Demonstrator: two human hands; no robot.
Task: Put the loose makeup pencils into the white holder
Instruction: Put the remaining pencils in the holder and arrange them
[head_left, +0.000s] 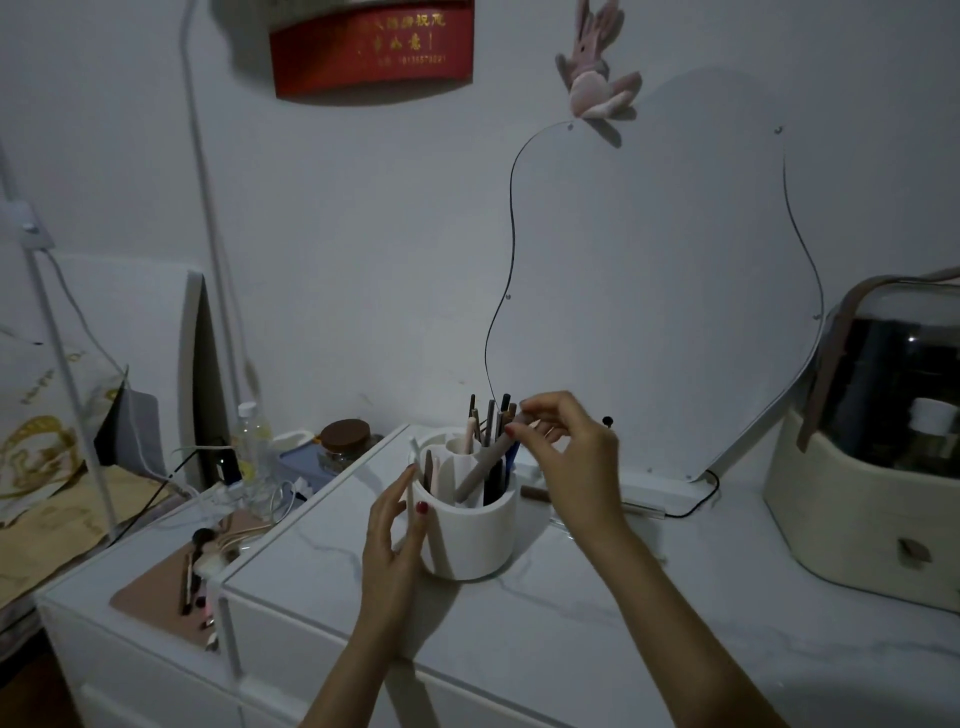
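The white holder (475, 540) stands on the marble-look dresser top (649, 623), with several pencils upright in its compartments. My left hand (392, 535) rests against the holder's left side, thumb on its wall and fingers apart. My right hand (566, 447) hovers over the holder's right rim and pinches the top end of a grey-brown makeup pencil (480, 467). That pencil leans diagonally, its lower end inside a compartment. One loose brown pencil (535, 493) lies on the dresser behind the holder, partly hidden by my right wrist.
A wavy-edged mirror (660, 291) leans on the wall behind the holder. A cream cosmetics case (857, 488) with a dark dome sits at the right. A lower cabinet at left carries a pink tray (176, 582) of brushes, a bottle (252, 452) and a jar (344, 441).
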